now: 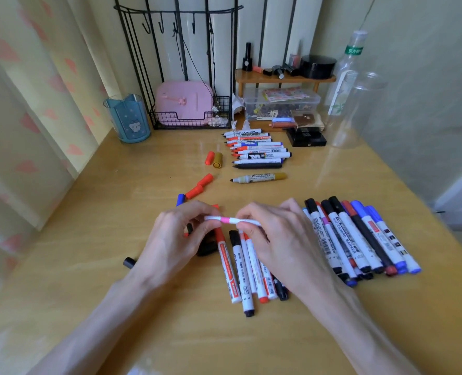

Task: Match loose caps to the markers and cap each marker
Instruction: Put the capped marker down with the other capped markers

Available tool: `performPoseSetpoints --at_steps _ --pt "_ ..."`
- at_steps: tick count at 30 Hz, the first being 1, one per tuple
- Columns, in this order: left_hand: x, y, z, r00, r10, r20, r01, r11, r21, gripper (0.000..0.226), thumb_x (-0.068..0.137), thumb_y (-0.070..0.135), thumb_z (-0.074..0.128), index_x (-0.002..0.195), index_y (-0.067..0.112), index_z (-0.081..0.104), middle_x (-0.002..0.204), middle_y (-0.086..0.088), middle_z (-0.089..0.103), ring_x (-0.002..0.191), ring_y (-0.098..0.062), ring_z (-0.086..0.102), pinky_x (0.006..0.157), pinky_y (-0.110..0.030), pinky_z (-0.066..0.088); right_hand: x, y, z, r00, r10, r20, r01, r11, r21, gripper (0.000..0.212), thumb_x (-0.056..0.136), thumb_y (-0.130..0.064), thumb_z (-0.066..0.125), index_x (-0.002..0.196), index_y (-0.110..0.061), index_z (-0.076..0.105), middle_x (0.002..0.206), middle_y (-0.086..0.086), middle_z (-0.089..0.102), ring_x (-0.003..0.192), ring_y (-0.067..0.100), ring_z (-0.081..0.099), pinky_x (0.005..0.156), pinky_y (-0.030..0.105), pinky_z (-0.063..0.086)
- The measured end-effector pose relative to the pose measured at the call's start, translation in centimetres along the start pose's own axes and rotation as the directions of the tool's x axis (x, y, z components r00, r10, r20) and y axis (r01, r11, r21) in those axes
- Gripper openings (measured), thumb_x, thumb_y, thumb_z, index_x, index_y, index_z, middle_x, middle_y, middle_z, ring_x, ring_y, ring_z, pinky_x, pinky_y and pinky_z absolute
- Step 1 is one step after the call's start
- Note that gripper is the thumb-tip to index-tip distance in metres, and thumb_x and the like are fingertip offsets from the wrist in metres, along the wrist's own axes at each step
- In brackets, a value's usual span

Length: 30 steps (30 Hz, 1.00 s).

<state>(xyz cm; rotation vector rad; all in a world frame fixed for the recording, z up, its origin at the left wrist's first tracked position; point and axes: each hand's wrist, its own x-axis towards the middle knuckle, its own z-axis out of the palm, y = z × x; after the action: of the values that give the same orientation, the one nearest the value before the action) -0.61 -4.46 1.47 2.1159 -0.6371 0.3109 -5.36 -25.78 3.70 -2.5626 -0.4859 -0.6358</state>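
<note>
A thin white marker with a pink band lies level between my two hands above the table. My left hand pinches its left end and my right hand pinches its right part. Under my hands lie several capped red and black markers. A bigger pile of capped markers lies to the right. A row of uncapped markers sits farther back, with a gold uncapped permanent marker in front of it. Loose caps lie at the left: red caps, a gold cap, a blue cap, a black cap.
A blue cup, a wire rack with a pink case, a clear box, a small wooden shelf and clear bottles stand along the back of the wooden table. A curtain hangs at the left.
</note>
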Motion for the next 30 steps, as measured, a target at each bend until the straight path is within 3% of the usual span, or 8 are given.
performPoseSetpoints --at_steps 4,6,11,15,19,22,25,30 --pt "0.1 0.6 0.1 0.999 0.033 -0.025 -0.034 0.999 -0.01 0.021 0.096 0.027 0.072 0.116 0.024 0.074 0.105 0.019 0.072 0.092 -0.011 0.069 0.08 -0.014 0.048 -0.2 -0.1 -0.1 0.994 0.098 0.05 -0.1 0.994 0.046 0.012 0.095 -0.036 0.072 0.091 -0.025 0.067 0.073 -0.018 0.066 0.068 0.001 0.06 0.073 0.029 0.048" --pt "0.2 0.6 0.0 0.998 0.049 -0.04 -0.049 0.999 -0.015 0.029 0.097 0.025 0.07 0.126 0.021 0.069 0.11 0.013 0.07 0.098 -0.016 0.069 0.081 -0.018 0.05 -0.1 0.6 -0.7 0.975 0.212 0.06 -0.215 0.976 0.034 0.012 0.092 -0.039 0.073 0.086 -0.03 0.068 0.07 -0.02 0.06 0.073 -0.003 0.055 0.066 0.018 0.04" --pt "0.1 0.1 -0.2 0.997 0.059 -0.042 -0.056 0.996 0.071 0.021 0.1 0.012 0.067 0.118 0.02 0.072 0.109 0.013 0.069 0.099 -0.014 0.068 0.08 -0.024 0.053 0.0 2.2 -1.5 0.9 0.424 0.1 -0.422 0.906 -0.046 0.034 0.09 -0.044 0.075 0.062 -0.027 0.065 0.053 -0.015 0.051 0.07 0.003 0.053 0.072 0.027 0.043" --pt "-0.1 0.1 0.1 0.998 0.062 -0.003 -0.061 0.99 0.126 0.018 0.099 0.014 0.069 0.113 0.024 0.074 0.1 0.02 0.066 0.092 -0.008 0.066 0.079 -0.013 0.045 -0.2 1.3 -1.3 0.878 0.441 0.185 -0.414 0.895 -0.167 0.043 0.093 -0.041 0.074 0.057 -0.021 0.062 0.052 -0.012 0.048 0.081 0.013 0.058 0.091 0.023 0.039" --pt "-0.2 -0.1 0.1 0.999 0.052 0.011 -0.053 0.991 0.126 0.019 0.1 0.016 0.068 0.115 0.025 0.074 0.101 0.019 0.067 0.093 -0.01 0.067 0.08 -0.019 0.049 0.0 1.5 -1.5 0.895 0.399 0.202 -0.371 0.914 -0.162 0.035 0.09 -0.04 0.077 0.064 -0.027 0.058 0.06 -0.018 0.043 0.075 0.003 0.048 0.106 0.031 0.041" --pt "-0.1 -0.3 0.2 0.998 0.06 0.023 -0.063 0.989 0.135 0.019 0.1 0.017 0.067 0.116 0.025 0.074 0.104 0.021 0.066 0.094 -0.009 0.067 0.08 -0.024 0.054 -0.1 1.7 -1.2 0.917 0.345 0.2 -0.325 0.937 -0.128 0.018 0.09 -0.043 0.076 0.082 -0.031 0.066 0.068 -0.02 0.046 0.085 0.01 0.052 0.105 0.035 0.043" --pt "-0.1 -0.3 0.4 0.997 0.065 0.034 -0.069 0.988 0.141 0.019 0.1 0.017 0.066 0.116 0.025 0.074 0.106 0.021 0.066 0.094 -0.008 0.067 0.08 -0.026 0.055 -0.1 1.9 -0.9 0.922 0.32 0.218 -0.298 0.946 -0.129 0.015 0.091 -0.044 0.075 0.099 -0.032 0.073 0.077 -0.02 0.056 0.089 0.01 0.052 0.1 0.033 0.042" --pt "-0.1 -0.4 0.4 0.997 0.058 0.049 -0.064 0.988 0.141 0.02 0.1 0.018 0.065 0.117 0.025 0.074 0.107 0.02 0.067 0.095 -0.007 0.067 0.082 -0.022 0.053 -0.2 2.3 -0.5 0.926 0.301 0.225 -0.27 0.949 -0.16 0.009 0.091 -0.036 0.075 0.099 -0.035 0.076 0.073 -0.02 0.058 0.089 0.011 0.053 0.088 0.03 0.036"
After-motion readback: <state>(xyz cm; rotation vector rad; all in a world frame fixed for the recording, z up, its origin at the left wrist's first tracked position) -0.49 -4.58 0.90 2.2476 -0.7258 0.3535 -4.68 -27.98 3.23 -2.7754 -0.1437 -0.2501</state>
